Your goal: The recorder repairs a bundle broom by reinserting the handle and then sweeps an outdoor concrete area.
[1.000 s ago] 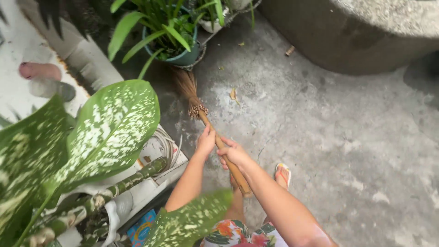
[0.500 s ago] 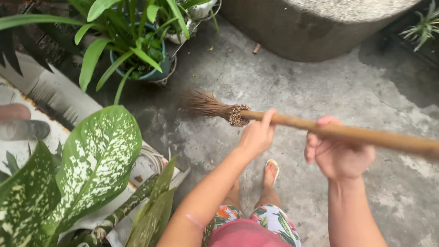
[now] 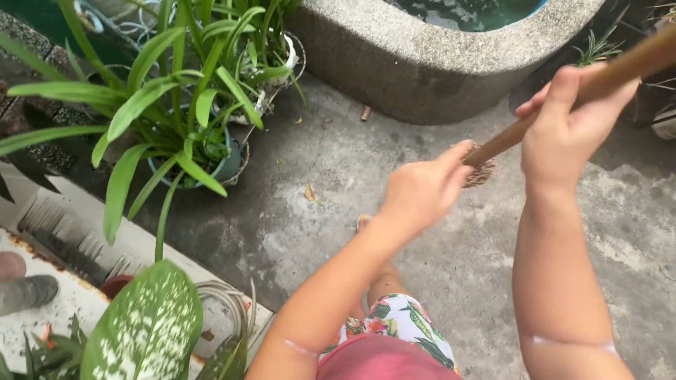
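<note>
A broom with a wooden handle (image 3: 612, 77) slants from the upper right down to the middle of the view. My right hand (image 3: 570, 116) is wrapped around the handle high up. My left hand (image 3: 422, 190) grips it lower down, next to the brown bristle binding (image 3: 481, 174), and hides most of the broom head. Both hands hover over the grey concrete floor (image 3: 338, 176), where dry leaves (image 3: 310, 192) lie.
A round stone basin (image 3: 422, 63) with dark water stands at the top. A potted plant with long green leaves (image 3: 190, 119) is at the left. A large speckled leaf (image 3: 144, 327) and white planters fill the bottom left corner.
The broom has swung from pointing left to pointing up-right, and both hands rose with it. The view has shifted, so the basin and leafy pot show more.
</note>
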